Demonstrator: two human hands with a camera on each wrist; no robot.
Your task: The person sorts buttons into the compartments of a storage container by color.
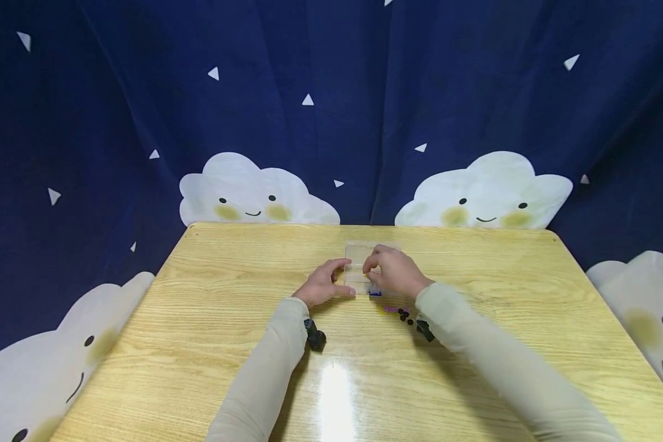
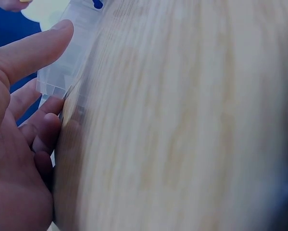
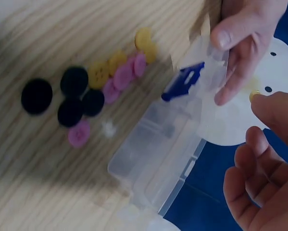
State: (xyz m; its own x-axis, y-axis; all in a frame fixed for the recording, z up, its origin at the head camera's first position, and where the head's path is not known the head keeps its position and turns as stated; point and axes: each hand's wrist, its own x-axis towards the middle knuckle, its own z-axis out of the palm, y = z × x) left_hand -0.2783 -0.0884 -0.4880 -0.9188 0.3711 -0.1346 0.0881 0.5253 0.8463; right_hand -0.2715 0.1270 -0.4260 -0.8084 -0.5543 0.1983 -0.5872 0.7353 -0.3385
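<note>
A clear plastic box (image 1: 356, 277) with compartments lies on the wooden table, its lid raised in the right wrist view. My left hand (image 1: 323, 283) grips the box's left end between thumb and fingers. Over the box, my right hand (image 1: 395, 270) pinches a small yellow button (image 3: 254, 95) between thumb and fingertip. A blue slotted piece (image 3: 184, 82) shows at the box's front side. In front of the box lie pink buttons (image 3: 123, 77), yellow buttons (image 3: 98, 72) and several black round buttons (image 3: 74, 82), loosely grouped.
The wooden table (image 1: 243, 264) reaches back to a dark blue curtain (image 1: 309, 135) printed with white clouds. Black wrist-worn cameras sit under both sleeves, the right one (image 1: 425, 330) close to the loose buttons.
</note>
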